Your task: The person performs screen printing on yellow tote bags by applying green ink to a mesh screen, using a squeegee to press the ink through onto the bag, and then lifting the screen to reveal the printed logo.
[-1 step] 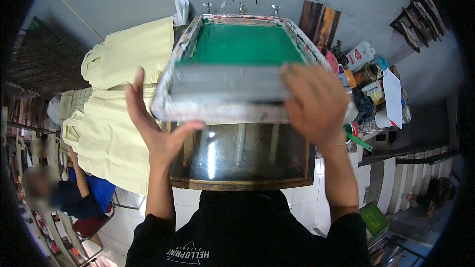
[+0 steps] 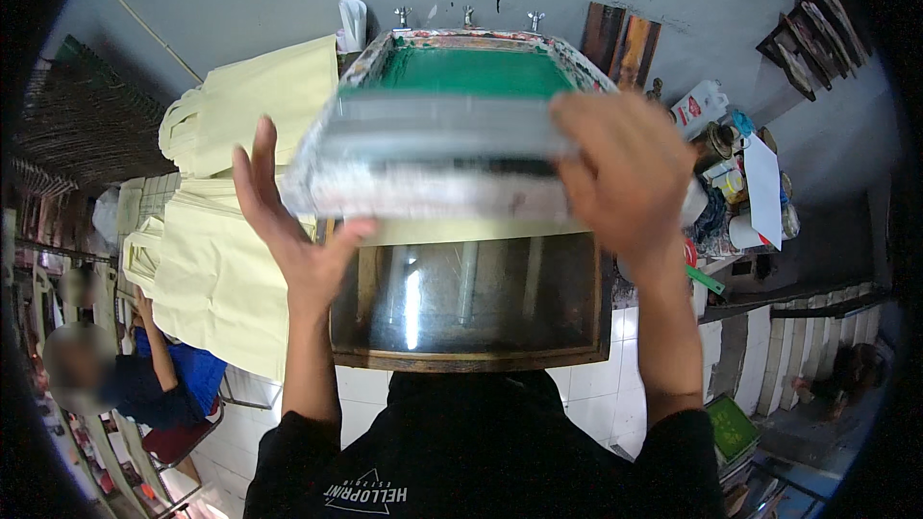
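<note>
A screen-printing frame [image 2: 317, 159], paint-spattered and white, is tilted with its near end raised, and green ink [image 2: 471, 70] covers its mesh. Across the near part lies a wide grey squeegee [image 2: 442, 120], blurred by motion. My right hand [image 2: 625, 168] is closed around the squeegee's right end, beside the frame's near right corner. At the near left corner my left hand [image 2: 293, 216] has its fingers spread, its thumb against or just below the near edge. Pale yellow fabric [image 2: 471, 232] shows under the frame, on a dark glass-topped table [image 2: 481, 303] with a wooden rim.
Stacked pale yellow fabric bags [image 2: 221, 269] lie to the left. A cluttered side surface at right holds a white jug [image 2: 699, 106], tins and a green-handled tool [image 2: 705, 279]. Metal clamps [image 2: 468, 16] stand behind the frame. Another person [image 2: 144, 384] sits at lower left.
The frame's near end has risen, with the squeegee and both hands moving up and away. More yellow fabric shows beneath it.
</note>
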A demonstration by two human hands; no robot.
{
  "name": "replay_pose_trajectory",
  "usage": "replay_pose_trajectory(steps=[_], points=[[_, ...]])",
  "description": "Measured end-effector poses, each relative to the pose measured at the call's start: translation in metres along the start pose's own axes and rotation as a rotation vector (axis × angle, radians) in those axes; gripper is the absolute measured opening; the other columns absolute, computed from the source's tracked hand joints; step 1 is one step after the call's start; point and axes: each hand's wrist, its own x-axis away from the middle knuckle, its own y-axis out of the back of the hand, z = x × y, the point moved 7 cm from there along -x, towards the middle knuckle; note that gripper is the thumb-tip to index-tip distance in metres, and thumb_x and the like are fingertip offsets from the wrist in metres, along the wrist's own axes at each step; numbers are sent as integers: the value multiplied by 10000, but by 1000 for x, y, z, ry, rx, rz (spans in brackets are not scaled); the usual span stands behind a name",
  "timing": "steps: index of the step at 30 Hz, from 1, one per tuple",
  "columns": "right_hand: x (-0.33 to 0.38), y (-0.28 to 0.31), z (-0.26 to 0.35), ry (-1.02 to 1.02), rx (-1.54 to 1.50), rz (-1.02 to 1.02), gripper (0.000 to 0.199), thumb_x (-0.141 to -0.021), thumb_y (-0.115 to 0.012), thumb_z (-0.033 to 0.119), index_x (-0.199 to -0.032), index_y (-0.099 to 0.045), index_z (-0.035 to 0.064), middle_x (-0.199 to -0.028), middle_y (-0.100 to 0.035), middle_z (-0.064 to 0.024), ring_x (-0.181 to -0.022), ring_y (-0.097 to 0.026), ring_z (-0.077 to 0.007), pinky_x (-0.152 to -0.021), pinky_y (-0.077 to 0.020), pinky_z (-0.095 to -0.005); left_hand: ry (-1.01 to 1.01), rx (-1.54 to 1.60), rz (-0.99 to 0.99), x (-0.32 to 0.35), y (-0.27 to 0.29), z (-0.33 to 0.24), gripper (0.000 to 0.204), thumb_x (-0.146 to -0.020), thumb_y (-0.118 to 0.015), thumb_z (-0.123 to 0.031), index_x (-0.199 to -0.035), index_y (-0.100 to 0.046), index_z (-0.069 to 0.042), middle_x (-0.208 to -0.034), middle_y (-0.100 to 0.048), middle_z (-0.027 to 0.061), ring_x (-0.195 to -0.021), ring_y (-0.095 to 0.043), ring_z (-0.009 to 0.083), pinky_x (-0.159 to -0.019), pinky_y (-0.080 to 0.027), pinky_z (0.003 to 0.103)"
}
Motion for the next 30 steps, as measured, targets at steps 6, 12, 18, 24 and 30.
replay_pose_trajectory(steps=[6,12,18,24,30], points=[[-104,6,-55,-106,190,137,280,-876,-691,333,-1084,-769,162,-1002,-741,-113,-941,-699,-315,-777,-523,-428,520,-591,714,38,-19,150,870,-836,-766,-453,-1499,-389,-36,-1556,-374,213,-1445,-337,402,-1201,-180,553],[-170,0,-101,-210,55,57,367,-918,-664,345,-939,-737,-14,-782,-709,-207,-729,-674,-357,-717,-533,-434,511,-848,726,47,-26,180,652,-787,-785,-466,-1249,-616,-38,-1250,-620,198,-1249,-473,402,-1057,-292,585],[-195,-3,-151,-320,36,169,338,-901,-668,312,-913,-755,-14,-869,-728,-235,-839,-707,-369,-775,-550,-489,817,-156,785,28,-42,219,486,-840,-723,-215,-1247,-604,23,-1177,-674,155,-1139,-598,273,-1002,-441,409],[-229,-58,-157,-218,195,197,375,-894,-659,454,-1149,-767,201,-1105,-748,-97,-1068,-697,-297,-895,-512,-463,891,-407,379,-13,130,217,759,-923,-708,-243,-1523,-354,59,-1574,-384,198,-1453,-361,269,-1193,-253,362],[-215,-48,-174,-280,217,256,360,-894,-664,450,-1135,-776,206,-1154,-743,-83,-1111,-690,-277,-940,-495,-462,902,-884,603,-54,256,204,882,-864,-677,-629,-1552,-355,-183,-1438,-542,217,-1355,-455,449,-1214,-171,554]])
